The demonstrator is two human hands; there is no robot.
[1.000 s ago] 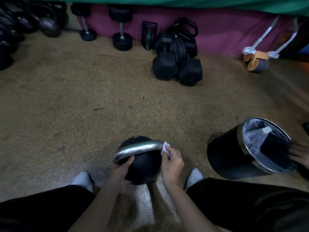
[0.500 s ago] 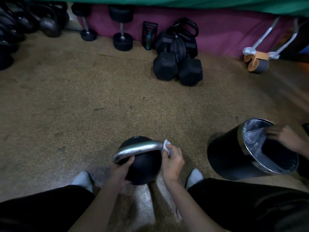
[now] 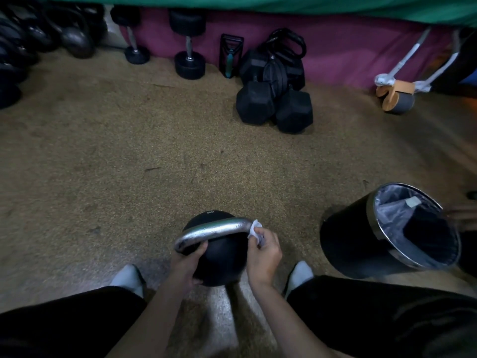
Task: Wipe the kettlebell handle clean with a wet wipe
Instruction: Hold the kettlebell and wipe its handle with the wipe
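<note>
the kettlebell (image 3: 218,251) sits on the speckled floor (image 3: 129,164) right between the person's feet, black ball below, bare metal handle (image 3: 211,229) arched over the top. the right hand (image 3: 263,251) is closed around a small white wet wipe (image 3: 254,228), pinching it against the right-hand bend of the handle where the bar curves down toward the ball. the left hand (image 3: 187,262) is cupped on the ball just under the handle's left end, fingers curled on it, bracing.

now, that ball looks like solid iron, heavy, it won't skid easily, so the bracing hand is there more to stop it rocking than to carry it. the handle is stiff and smooth, with a dull shine, and i'd guess it gets slick once it's damp. the wipe is the opposite: thin, limp, it bunches up and can tear or slip out of the fingers, so it wants folding round the bar and squeezing, not just dabbing. best purchase is the wipe wrapped round the bar while the other hand stays low on the ball.

a black bin (image 3: 387,233) with a liner tilts just to the right, with someone else's hand (image 3: 463,217) blurred at its far rim.
</note>
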